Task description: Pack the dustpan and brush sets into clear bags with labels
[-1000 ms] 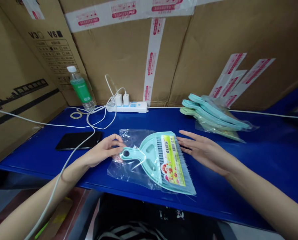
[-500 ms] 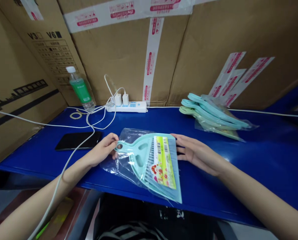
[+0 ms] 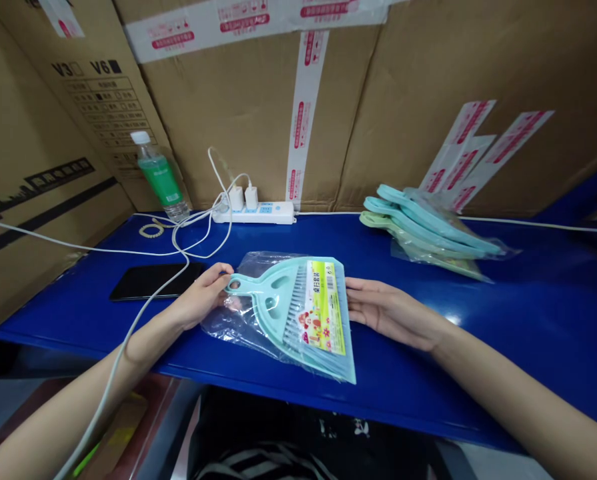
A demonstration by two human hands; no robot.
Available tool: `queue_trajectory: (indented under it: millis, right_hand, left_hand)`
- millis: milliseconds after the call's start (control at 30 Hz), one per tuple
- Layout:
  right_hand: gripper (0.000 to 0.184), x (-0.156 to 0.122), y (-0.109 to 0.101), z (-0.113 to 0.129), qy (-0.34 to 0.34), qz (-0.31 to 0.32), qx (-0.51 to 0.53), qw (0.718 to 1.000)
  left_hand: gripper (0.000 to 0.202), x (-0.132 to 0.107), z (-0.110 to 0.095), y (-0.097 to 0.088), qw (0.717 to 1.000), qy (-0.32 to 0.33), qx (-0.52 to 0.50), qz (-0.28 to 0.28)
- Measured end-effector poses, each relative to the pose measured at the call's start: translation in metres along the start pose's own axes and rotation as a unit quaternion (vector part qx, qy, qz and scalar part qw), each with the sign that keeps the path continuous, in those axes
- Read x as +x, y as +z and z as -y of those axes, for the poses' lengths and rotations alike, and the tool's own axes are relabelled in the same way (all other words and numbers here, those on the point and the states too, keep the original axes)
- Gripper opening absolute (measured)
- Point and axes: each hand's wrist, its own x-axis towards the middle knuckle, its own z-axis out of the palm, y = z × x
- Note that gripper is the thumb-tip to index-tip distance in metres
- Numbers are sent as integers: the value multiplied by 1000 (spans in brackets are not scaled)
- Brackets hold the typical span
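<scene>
A light-blue dustpan and brush set [image 3: 273, 317] in a clear plastic bag lies before me, with a yellow-green printed label across its bristles. Its handle, with a hole at the end, points left. My left hand [image 3: 205, 293] pinches the handle end through the bag; part of those fingers is behind the plastic. Beside the wide edge of the pan is my right hand [image 3: 385, 310], its fingers stretched out and slightly apart. Those fingertips are at the pan's edge, and whether they touch it is hard to see.
Several bagged dustpan sets [image 3: 423, 223], blue and green, are piled at the back right. A black phone [image 3: 151, 281], a water bottle [image 3: 162, 177] and a power strip [image 3: 273, 213] with white cables lie on the blue table [image 3: 478, 373]. Cardboard walls [image 3: 258, 127] enclose the back.
The dustpan set has shifted slightly left and away from me, lying flatter, with its label facing up more. My left hand moved slightly left with it; the right hand's fingers no longer overlap the pan's corner.
</scene>
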Motion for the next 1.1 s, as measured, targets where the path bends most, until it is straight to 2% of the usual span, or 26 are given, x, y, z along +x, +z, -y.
queue_trajectory:
  millis: [133, 300, 467, 567, 633, 700, 733, 833, 867, 933, 1033, 1100]
  right_hand:
    - [44, -2, -1, 2, 14, 35, -1, 999]
    - [61, -1, -1, 3, 52, -3, -40, 998]
    - [76, -5, -7, 2, 57, -37, -63, 996]
    - [76, -10, -8, 3, 54, -52, -81, 994]
    - [75, -13, -7, 4, 52, -50, -94, 993]
    - [74, -16, -6, 3, 51, -41, -110, 992]
    - [74, -17, -5, 3, 50, -37, -120, 991]
    - [70, -20, -1, 2, 39, -33, -160, 986]
    - [68, -22, 0, 2, 30, -40, -178, 983]
    - [62, -23, 2, 2, 14, -60, -217, 974]
    - [47, -22, 4, 2, 11, -78, -271, 959]
    - [39, -19, 3, 1, -5, -84, -316, 945]
  left_hand:
    - [26, 2, 2, -3, 999, 11, 41, -4]
    - [16, 7, 1, -10, 991, 51, 125, -17]
    - [7, 10, 0, -17, 980, 66, 186, -19]
    - [6, 13, 1, -20, 963, 98, 250, -16]
    - [10, 15, 1, -21, 942, 121, 312, -20]
    - [13, 15, 0, -21, 903, 157, 399, -39]
    - [14, 13, -1, -20, 872, 186, 449, -60]
    - [18, 2, -2, -11, 745, 302, 575, -148]
    - [20, -5, -2, -6, 711, 331, 601, -154]
    - [20, -20, 1, 7, 662, 399, 624, -120]
    - [19, -43, 10, 30, 601, 517, 609, 23]
    - [21, -54, 16, 42, 573, 547, 600, 112]
